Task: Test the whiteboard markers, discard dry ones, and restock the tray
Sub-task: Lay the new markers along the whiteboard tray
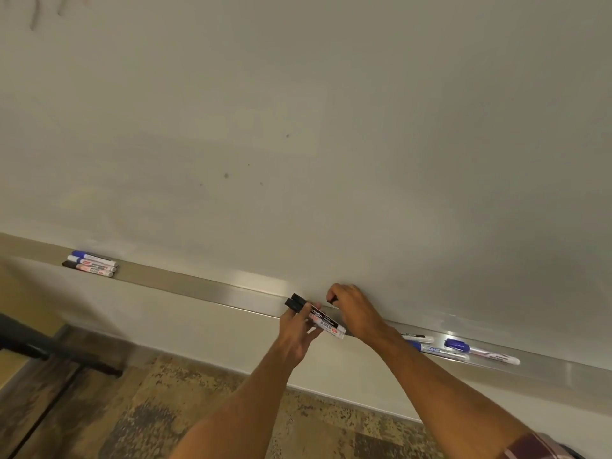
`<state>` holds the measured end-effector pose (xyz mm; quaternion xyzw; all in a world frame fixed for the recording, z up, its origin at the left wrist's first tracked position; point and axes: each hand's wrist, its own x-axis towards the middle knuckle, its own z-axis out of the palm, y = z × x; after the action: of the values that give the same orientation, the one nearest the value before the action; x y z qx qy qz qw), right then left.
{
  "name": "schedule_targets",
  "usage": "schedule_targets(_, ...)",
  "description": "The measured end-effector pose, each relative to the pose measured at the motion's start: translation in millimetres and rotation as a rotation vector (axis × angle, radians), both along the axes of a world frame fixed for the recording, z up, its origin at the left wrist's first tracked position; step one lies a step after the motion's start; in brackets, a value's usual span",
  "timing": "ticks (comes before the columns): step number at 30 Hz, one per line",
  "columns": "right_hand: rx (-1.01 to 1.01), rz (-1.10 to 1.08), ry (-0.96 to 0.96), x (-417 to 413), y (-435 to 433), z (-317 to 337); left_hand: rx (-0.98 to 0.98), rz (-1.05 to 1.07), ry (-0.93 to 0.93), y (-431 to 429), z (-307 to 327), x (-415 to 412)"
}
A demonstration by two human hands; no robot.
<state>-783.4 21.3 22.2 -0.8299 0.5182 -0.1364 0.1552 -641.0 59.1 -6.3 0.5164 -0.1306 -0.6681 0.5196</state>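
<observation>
My left hand [298, 329] grips two black-capped markers [318, 316] side by side, just in front of the metal tray [198, 286] under the whiteboard [331, 127]. My right hand [351, 309] is at the tray's middle, fingers curled around a small black piece [332, 298] that looks like a marker's end; most of it is hidden. Three markers [91, 263] lie grouped on the tray's left. On its right lie a black-capped marker [419, 337] and two blue ones [437, 351], [480, 351].
Faint scribbles [36, 14] mark the board's top left corner. Below the tray are a pale wall and mottled carpet [165, 409]. Dark furniture [39, 352] stands at the lower left.
</observation>
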Motion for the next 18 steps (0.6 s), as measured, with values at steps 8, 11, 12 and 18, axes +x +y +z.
schedule_targets(8, 0.338, -0.119, -0.416, 39, 0, 49, -0.059, -0.042, 0.021, 8, 19, -13)
schedule_targets(11, 0.378, -0.109, -0.388, 51, -1, 54, -0.077, -0.010, 0.016, 12, 26, -6)
schedule_targets(12, 0.360, -0.088, -0.361, 56, 0, 55, -0.081, 0.008, 0.011, 14, 27, -3)
schedule_targets(18, 0.268, 0.037, -0.297, 92, 8, 57, -0.083, 0.127, -0.006, 23, 33, 30)
